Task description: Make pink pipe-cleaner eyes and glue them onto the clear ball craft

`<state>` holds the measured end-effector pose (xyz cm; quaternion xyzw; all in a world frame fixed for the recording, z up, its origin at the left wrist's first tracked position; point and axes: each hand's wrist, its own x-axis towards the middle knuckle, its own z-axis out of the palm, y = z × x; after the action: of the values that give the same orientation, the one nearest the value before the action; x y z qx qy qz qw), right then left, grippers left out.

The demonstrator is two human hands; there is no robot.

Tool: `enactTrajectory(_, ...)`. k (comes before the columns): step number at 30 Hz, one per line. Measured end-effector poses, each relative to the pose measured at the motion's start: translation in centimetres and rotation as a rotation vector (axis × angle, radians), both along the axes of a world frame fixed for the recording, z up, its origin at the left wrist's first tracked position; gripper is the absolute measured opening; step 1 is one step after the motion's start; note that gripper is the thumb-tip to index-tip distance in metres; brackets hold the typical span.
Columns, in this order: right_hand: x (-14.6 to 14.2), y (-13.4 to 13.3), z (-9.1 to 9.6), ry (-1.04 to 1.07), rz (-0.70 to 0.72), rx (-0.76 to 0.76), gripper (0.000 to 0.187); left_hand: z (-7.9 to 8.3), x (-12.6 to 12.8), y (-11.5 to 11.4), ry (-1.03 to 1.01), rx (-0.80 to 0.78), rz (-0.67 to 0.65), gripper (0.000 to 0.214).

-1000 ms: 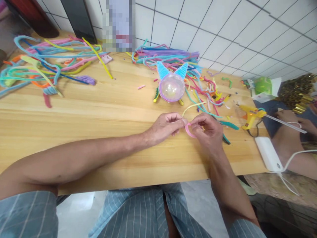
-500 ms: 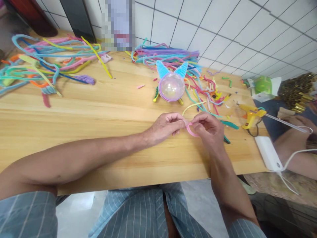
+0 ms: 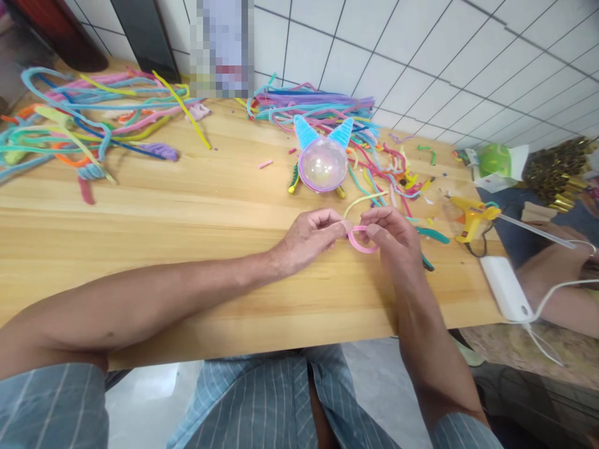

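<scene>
Between my hands, a pink pipe cleaner [image 3: 363, 247] is bent into a small loop above the table. My left hand [image 3: 311, 240] pinches its left side between thumb and forefinger. On the other side, my right hand [image 3: 395, 240] grips the loop with thumb and fingertips. Just beyond them stands a clear ball [image 3: 324, 165] with a purple rim, two light-blue pointed ears [image 3: 340, 132] and green-and-yellow feet [image 3: 293, 179]. A pale yellow pipe cleaner [image 3: 362, 201] lies right behind my fingers.
A tangle of pipe cleaners [image 3: 93, 118] lies at the left, and a bundle [image 3: 313, 103] lies by the tiled wall. Scraps [image 3: 397, 171] spread right of the ball. A yellow glue gun [image 3: 472, 218] and white power strip [image 3: 505, 290] sit at the right, near another person's arm [image 3: 552, 268].
The pink loop has turned and shows more fully between my hands. My right hand has lifted slightly, its fingers a little straighter. The ball stays put.
</scene>
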<state>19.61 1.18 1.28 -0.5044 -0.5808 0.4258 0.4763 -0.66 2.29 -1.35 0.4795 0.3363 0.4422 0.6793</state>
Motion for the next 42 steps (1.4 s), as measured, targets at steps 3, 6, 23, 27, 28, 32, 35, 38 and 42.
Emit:
enactTrajectory(3, 0.0, -0.1, 0.1, -0.009, 0.032, -0.033, 0.026, 0.0, -0.1, 0.0, -0.008, 0.007, 0.004, 0.045)
enactTrajectory(6, -0.2, -0.5, 0.4, -0.068, 0.055, -0.046, 0.032, 0.1, -0.1, 0.0, -0.018, 0.013, 0.003, 0.048)
enactTrajectory(23, -0.7, -0.7, 0.5, -0.13, 0.054, -0.031, 0.026, 0.0, 0.0, -0.1, -0.04, -0.004, -0.017, 0.049)
enactTrajectory(27, -0.7, -0.7, 0.4, -0.081, 0.033, -0.052, 0.022, 0.2, 0.0, -0.1, -0.036, 0.003, -0.015, 0.049)
enactTrajectory(28, -0.7, -0.7, 0.3, -0.075, 0.025, -0.051, 0.021, 0.2, 0.0, -0.2, -0.028, 0.001, -0.013, 0.048)
enactTrajectory(32, -0.6, -0.6, 0.0, -0.075, -0.009, -0.04, 0.015, 0.3, 0.0, -0.2, 0.001, -0.015, -0.004, 0.047)
enactTrajectory(35, -0.7, -0.6, -0.1, -0.098, -0.037, -0.019, 0.014, 0.2, 0.0, -0.3, 0.004, -0.017, -0.004, 0.046)
enactTrajectory(38, -1.0, -0.7, -0.1, -0.107, -0.056, 0.008, 0.012, 0.1, 0.0, -0.3, 0.002, -0.02, -0.015, 0.047)
enactTrajectory(42, -1.2, -0.8, 0.2, -0.112, -0.066, 0.038, 0.01, 0.2, 0.1, -0.4, -0.017, -0.023, -0.041, 0.048)
